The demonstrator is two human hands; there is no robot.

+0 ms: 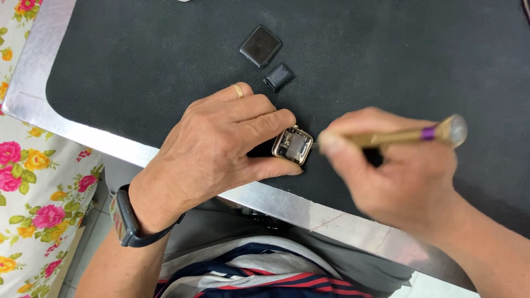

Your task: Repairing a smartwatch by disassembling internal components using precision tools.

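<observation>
Gripped between the thumb and forefinger of the left hand (215, 143) is an opened smartwatch case (293, 145), gold-rimmed and square, with its inner parts laid bare; it is pressed down onto the black mat (138, 66) close to the near edge of the bench (55, 124). A gold ring (238, 91) is worn on one finger of that hand, and a dark band (128, 221) is strapped round the wrist. The right hand (397, 171) is closed in a pinching grip on a slim gold tool (397, 136) with a purple ring and a rounded silver end cap; the hand and tool are blurred, and the tool's tip is seen just beside the right edge of the case, though whether it touches cannot be told. Farther back on the mat lie two separate parts: a square black screen panel (260, 46) and, just beside it and nearer the left hand, a small black rectangular module (278, 76). A flowered cloth (33, 182) is seen to the left of the bench.
</observation>
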